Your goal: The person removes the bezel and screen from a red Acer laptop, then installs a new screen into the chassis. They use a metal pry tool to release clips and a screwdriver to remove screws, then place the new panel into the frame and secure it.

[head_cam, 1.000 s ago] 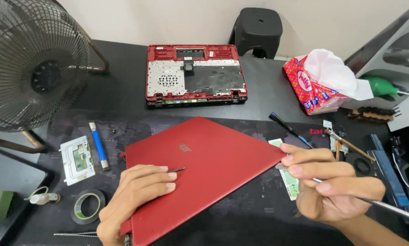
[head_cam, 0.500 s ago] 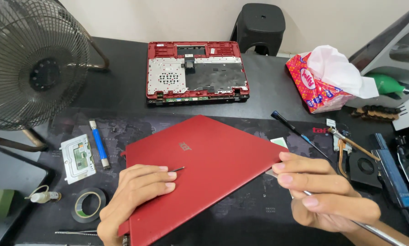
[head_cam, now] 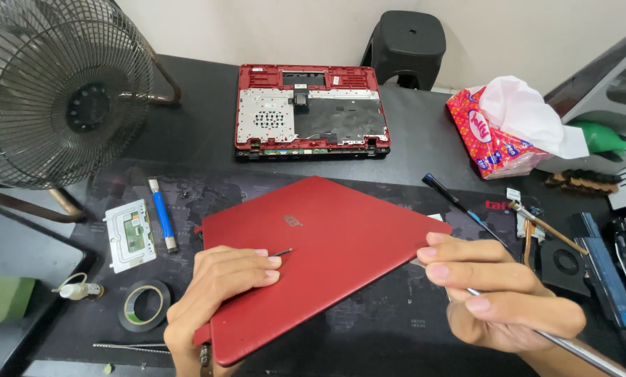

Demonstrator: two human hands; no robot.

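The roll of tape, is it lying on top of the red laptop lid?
No. The roll of tape lies on the black mat, to the left of the red laptop lid and apart from it.

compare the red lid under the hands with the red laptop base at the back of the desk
The lid shows a smooth, plain red face; the base lies open, showing metal plates and dark parts. The lid sits skewed with the left hand on it; the base sits square and untouched. Both are red and lie flat.

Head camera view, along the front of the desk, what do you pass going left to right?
Small white glue bottle → black tape roll → left hand → red laptop lid → right hand holding a thin metal tool.
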